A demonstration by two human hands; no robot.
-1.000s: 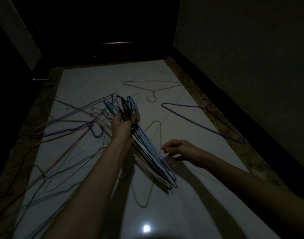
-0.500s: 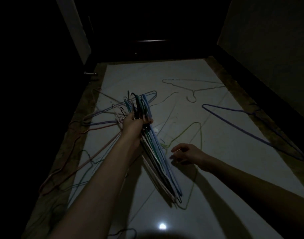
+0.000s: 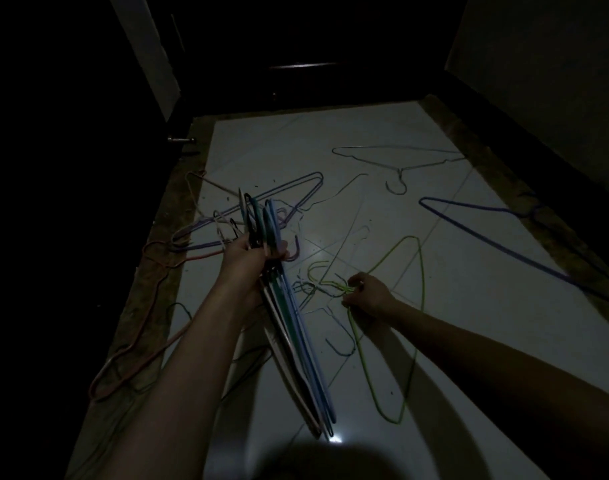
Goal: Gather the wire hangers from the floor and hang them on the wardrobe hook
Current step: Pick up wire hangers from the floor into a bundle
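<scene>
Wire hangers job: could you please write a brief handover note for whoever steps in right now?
Left hand: grips the gathered bundle of hangers at the necks.
Right hand: pinches the yellow-green hanger at its neck, on the floor.
Done: several hangers bundled.
Left: add the yellow-green one; collect the purple hanger at right, the pale hanger beyond, and the tangled hangers at left; then hang everything on the wardrobe hook, not in view.
</scene>
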